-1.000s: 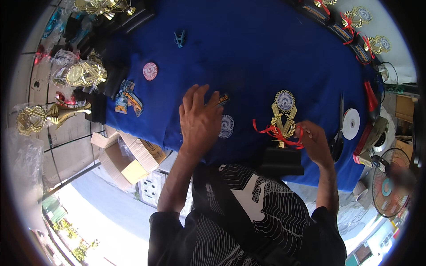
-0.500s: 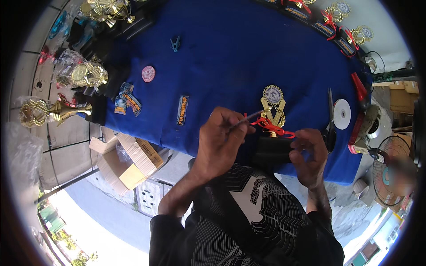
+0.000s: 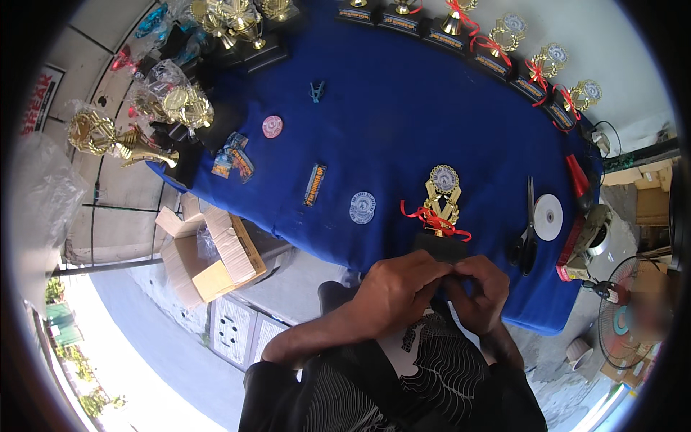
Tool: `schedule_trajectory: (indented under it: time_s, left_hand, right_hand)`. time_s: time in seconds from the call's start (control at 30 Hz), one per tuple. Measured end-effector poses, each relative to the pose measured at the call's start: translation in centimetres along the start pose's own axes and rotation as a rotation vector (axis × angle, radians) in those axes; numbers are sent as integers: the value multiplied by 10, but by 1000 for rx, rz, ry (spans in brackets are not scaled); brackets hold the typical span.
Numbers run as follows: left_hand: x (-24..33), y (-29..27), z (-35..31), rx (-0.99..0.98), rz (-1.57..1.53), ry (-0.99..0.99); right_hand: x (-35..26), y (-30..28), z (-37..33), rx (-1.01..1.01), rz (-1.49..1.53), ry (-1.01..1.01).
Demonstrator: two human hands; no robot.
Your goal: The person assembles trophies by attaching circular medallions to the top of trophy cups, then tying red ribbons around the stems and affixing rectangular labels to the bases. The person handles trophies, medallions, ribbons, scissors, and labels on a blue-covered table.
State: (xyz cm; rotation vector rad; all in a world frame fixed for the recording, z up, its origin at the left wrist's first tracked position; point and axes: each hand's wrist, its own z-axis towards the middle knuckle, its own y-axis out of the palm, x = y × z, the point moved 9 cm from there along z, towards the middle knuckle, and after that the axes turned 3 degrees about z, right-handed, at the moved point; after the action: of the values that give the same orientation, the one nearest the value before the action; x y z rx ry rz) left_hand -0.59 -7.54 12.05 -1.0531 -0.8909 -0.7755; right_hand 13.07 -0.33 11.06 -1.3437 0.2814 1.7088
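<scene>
My left hand (image 3: 403,291) and my right hand (image 3: 479,288) meet at the table's near edge, fingers pinched. Whatever lies between their fingertips is too small or hidden to name. Just beyond them a gold trophy (image 3: 441,198) lies on the blue cloth, its dark base (image 3: 439,248) toward me and partly covered by my fingers. It has a round emblem at its top and a red ribbon (image 3: 439,222) tied round its stem. Left of the trophy lies a round silver-grey printed disc (image 3: 362,208).
Scissors (image 3: 530,227) and a white ribbon spool (image 3: 548,217) lie to the right. A printed strip (image 3: 314,185), pink disc (image 3: 272,127) and teal clip (image 3: 317,91) lie leftward. Finished-looking trophies (image 3: 493,54) line the far edge. An open carton (image 3: 216,252) and a fan (image 3: 626,309) flank the table.
Both hands have come toward me and together at the trophy's base. The thin strip-like thing at my left fingers no longer shows. The grey disc is now visible. The view has shifted.
</scene>
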Motion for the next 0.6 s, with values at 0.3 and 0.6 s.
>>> schedule_trajectory:
  time_s: [0.3, 0.6]
  left_hand:
    - [2, 10, -6, 105, -33, -21]
    - [-12, 18, -8, 122, -238, -169]
  right_hand:
    - [-28, -9, -11, 195, -351, -200]
    - [-33, -3, -10, 64, -472, -254]
